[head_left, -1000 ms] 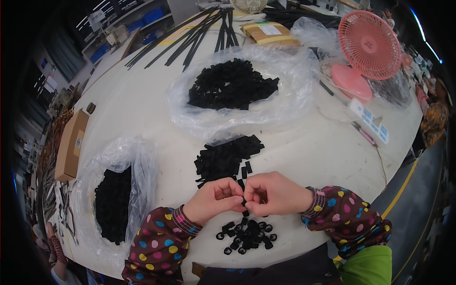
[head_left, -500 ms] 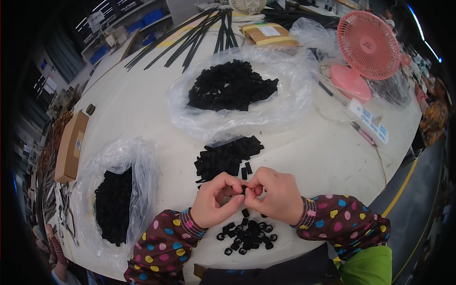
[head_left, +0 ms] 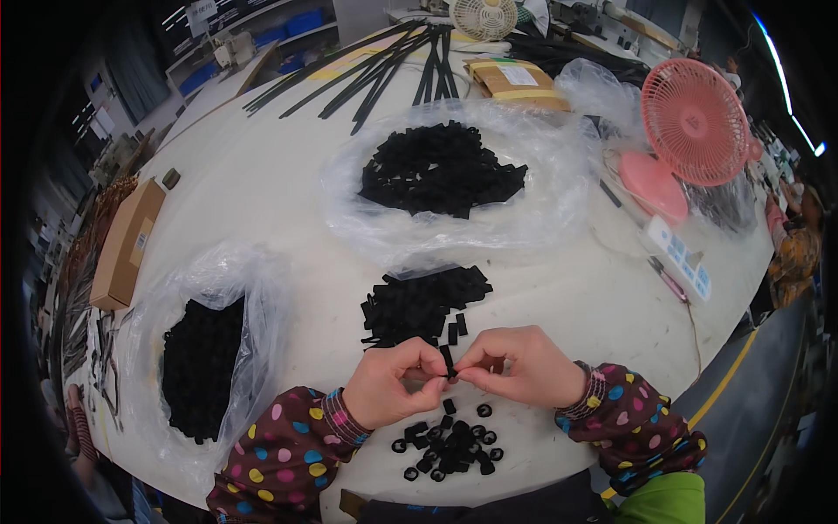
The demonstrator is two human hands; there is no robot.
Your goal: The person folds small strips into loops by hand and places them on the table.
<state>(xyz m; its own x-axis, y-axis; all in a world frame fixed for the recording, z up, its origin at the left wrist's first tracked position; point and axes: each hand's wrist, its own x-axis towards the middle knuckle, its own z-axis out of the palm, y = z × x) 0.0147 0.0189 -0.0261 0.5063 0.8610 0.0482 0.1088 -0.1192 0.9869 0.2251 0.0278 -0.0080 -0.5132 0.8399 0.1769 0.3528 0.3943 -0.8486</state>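
A small black strip [head_left: 448, 357] is pinched between my two hands at the middle of the table. My left hand [head_left: 391, 384] grips it from the left with thumb and forefinger, and my right hand [head_left: 522, 367] holds its other side with the fingertips. Just beyond the hands lies a loose pile of flat black strips [head_left: 423, 301], with a couple of single strips [head_left: 457, 327] beside it. Nearer to me, below the hands, sits a small heap of black ring-like loops [head_left: 454, 447].
An open clear plastic bag [head_left: 559, 210] of black pieces [head_left: 436, 170] lies beyond; another bag [head_left: 262, 349] of them [head_left: 202, 375] stands left. A cardboard box [head_left: 127, 249] edges the left side. At right are a pink fan [head_left: 696, 122] and a white power strip [head_left: 679, 258]. Long black strips [head_left: 384, 74] lie far off.
My fingertips have spread slightly, and more of the black strip shows upright between them. The whole view has shifted a little, with the table's things appearing lower.
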